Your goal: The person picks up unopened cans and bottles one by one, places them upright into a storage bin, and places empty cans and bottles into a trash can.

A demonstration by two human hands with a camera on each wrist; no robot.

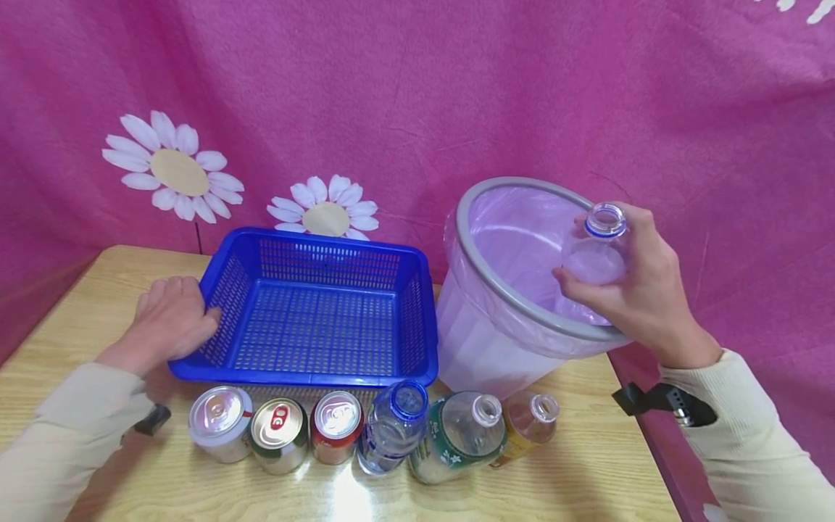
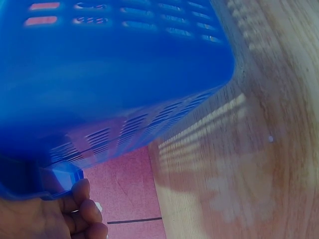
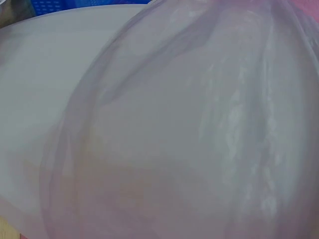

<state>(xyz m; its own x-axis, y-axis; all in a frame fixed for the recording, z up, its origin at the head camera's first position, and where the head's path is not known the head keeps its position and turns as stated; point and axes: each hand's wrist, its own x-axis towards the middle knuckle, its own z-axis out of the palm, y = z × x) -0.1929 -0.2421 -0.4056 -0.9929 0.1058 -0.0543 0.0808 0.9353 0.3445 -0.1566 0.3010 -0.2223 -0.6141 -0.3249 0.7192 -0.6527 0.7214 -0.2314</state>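
Note:
In the head view my left hand (image 1: 171,319) grips the left rim of a blue plastic basket (image 1: 326,378). The left wrist view shows its fingertips (image 2: 90,211) curled at the rim, beside the slotted basket wall (image 2: 114,74). My right hand (image 1: 642,290) holds a clear plastic bottle (image 1: 595,255) by its upper part, thumb on the near side. The bottle is uncapped, neck up, with its lower part inside the mouth of a white bin (image 1: 485,355) with a grey rim. A translucent pinkish liner (image 3: 184,124) fills the right wrist view, where neither hand nor bottle shows.
Along the basket's front stand a white-topped can (image 1: 220,424), a green-and-gold can (image 1: 279,435), a red can (image 1: 336,428), a blue-necked bottle (image 1: 393,428), a green-labelled bottle (image 1: 457,438) and a yellow-labelled bottle (image 1: 527,428). A pink flowered cloth (image 1: 417,101) hangs behind the wooden table (image 1: 587,464).

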